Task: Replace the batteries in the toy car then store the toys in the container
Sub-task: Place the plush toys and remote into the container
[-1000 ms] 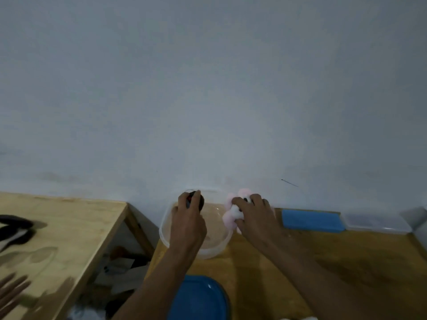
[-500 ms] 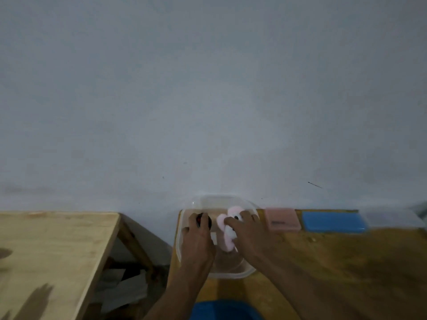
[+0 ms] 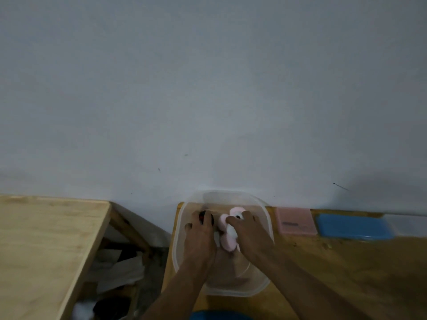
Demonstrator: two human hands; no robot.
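A clear plastic container (image 3: 261, 288) stands on the wooden table against the wall. Both my hands reach down inside it. My left hand (image 3: 200, 239) is closed over a small dark toy car (image 3: 203, 215), of which only a black and red bit shows above my fingers. My right hand (image 3: 248, 234) grips a pink and white plush toy (image 3: 227, 234) just right of the car, inside the container. The container's floor under my hands is mostly hidden.
A pink box (image 3: 294, 220) and a blue lid (image 3: 353, 227) lie along the wall to the right. Another blue lid (image 3: 219, 316) shows at the bottom edge. A second wooden table (image 3: 46, 245) stands left, with clutter (image 3: 120, 269) in the gap between.
Both hands have gone from above the container's rim down into it, carrying the car and the plush toy. The view has shifted, bringing the container nearer the middle.
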